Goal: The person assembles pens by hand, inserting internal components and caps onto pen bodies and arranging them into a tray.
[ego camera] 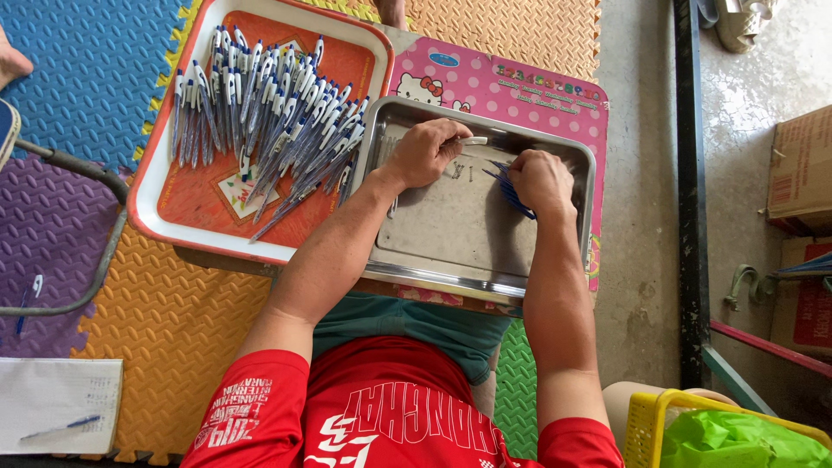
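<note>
My left hand (425,152) is closed on a white pen part (473,140) over the far side of a steel tray (468,256). My right hand (542,180) grips a bunch of blue pen refills (506,186) just to the right of it. A few small springs (459,172) lie on the tray floor between my hands. To the left, a red and white tray (186,204) holds a heap of several blue and white pens (269,113).
The steel tray rests on a pink board (511,87) over my lap. Coloured foam mats (165,321) cover the floor. A notepad with a pen (56,403) lies at lower left, a yellow basket (693,429) at lower right, cardboard boxes (802,165) on the right.
</note>
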